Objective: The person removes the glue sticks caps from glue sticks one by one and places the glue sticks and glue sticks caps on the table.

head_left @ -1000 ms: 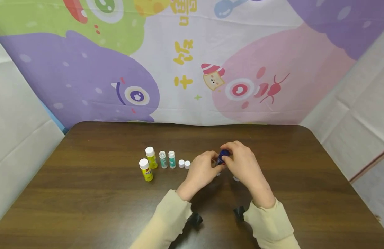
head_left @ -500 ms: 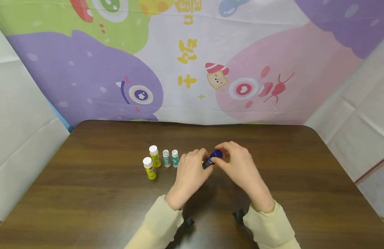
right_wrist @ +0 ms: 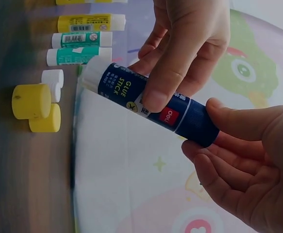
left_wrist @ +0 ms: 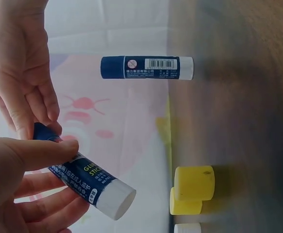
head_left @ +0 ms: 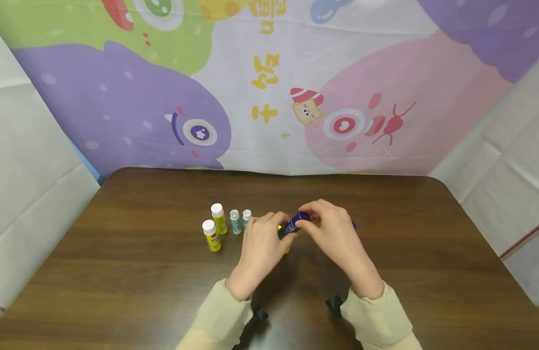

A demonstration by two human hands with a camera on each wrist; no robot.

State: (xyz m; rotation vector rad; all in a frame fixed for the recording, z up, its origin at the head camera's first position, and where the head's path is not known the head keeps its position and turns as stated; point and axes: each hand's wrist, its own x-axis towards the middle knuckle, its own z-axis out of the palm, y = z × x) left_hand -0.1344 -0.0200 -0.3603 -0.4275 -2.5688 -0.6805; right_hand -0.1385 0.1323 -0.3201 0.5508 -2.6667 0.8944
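Note:
My left hand (head_left: pixel 262 243) holds a dark blue glue stick (right_wrist: pixel 119 87) around its body, thumb pressed on the label. The stick is tilted in the air, its white end toward the left. At the other end, the thumb and fingers of my right hand (head_left: pixel 335 233) pinch the ridged blue cap (right_wrist: pixel 197 124), which sits on the tube. A second blue glue stick (left_wrist: pixel 146 68) with a white base stands upright on the table, mostly hidden behind my right hand in the head view.
Left on the brown table (head_left: pixel 133 272) stand two yellow tubes with white tops (head_left: pixel 211 236) and two teal tubes (head_left: pixel 235 222) with open tops. Yellow caps (left_wrist: pixel 194 183) and white caps (right_wrist: pixel 53 77) lie near my left hand. A printed cloth (head_left: pixel 269 146) hangs behind.
Both hands have shifted left with the glue stick, which now tilts more. My left hand now covers the white caps in the head view, and the second blue stick shows beside my right hand.

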